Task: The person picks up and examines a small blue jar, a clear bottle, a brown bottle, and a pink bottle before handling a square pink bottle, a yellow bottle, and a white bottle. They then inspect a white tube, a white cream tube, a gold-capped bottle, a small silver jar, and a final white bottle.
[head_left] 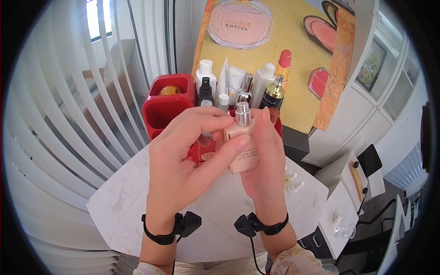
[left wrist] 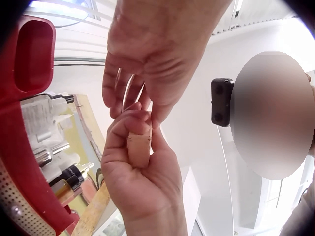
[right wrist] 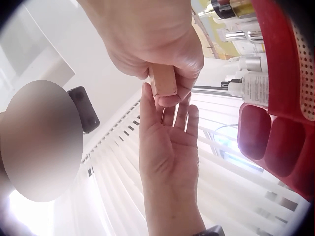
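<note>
A peach rectangular perfume bottle (head_left: 244, 160) with a silver spray top stands slightly tilted between both hands, above the table's back edge in the head view. My right hand (head_left: 268, 160) grips it from the right; in the left wrist view its fingers curl around the bottle (left wrist: 139, 150) against the palm. From the other side, my left hand (head_left: 178, 156) touches it, thumb across the printed front and index fingertip at the shoulder. The right wrist view shows the left hand's fingers (right wrist: 180, 118) extended past the bottle. Its silver top is uncovered, and the right fingers are partly hidden behind it.
Behind the hands, a red organizer (head_left: 184, 101) holds several cosmetic bottles and tubes, including a white bottle (head_left: 206, 74) and a black-and-gold bottle (head_left: 272, 94). Small white pieces (head_left: 295, 185) lie on the marble-patterned table (head_left: 128, 197). Vertical blinds (head_left: 50, 137) hang at left.
</note>
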The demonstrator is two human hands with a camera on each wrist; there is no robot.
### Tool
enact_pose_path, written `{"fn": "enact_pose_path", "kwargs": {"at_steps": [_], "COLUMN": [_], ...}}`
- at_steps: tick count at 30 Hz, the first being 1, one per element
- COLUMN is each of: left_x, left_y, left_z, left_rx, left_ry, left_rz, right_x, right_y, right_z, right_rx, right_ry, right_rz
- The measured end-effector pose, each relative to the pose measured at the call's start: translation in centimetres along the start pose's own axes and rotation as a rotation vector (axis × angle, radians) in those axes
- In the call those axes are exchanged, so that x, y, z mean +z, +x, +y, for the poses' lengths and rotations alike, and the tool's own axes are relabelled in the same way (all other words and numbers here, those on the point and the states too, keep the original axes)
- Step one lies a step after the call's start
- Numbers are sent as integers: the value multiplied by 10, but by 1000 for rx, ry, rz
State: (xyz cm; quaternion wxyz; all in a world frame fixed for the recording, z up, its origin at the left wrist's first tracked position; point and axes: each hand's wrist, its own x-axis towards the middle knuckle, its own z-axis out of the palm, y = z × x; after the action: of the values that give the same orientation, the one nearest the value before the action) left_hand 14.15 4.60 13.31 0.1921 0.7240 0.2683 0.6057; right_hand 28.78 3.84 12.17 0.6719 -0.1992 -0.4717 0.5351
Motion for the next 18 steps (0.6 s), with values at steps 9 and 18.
{"fn": "enact_pose_path", "kwargs": {"at_steps": [9, 18], "left_x": [-3, 1], "left_y": [-1, -1], "left_z": [-2, 7], "left_rx": [-64, -64], "left_ry": [-165, -58], "left_rz": [-64, -213], "right_x": [0, 4], "right_y": [1, 2], "right_z": [-4, -12], "right_rx": [79, 157], "right_ry": [83, 106], "right_rz": [99, 165]}}
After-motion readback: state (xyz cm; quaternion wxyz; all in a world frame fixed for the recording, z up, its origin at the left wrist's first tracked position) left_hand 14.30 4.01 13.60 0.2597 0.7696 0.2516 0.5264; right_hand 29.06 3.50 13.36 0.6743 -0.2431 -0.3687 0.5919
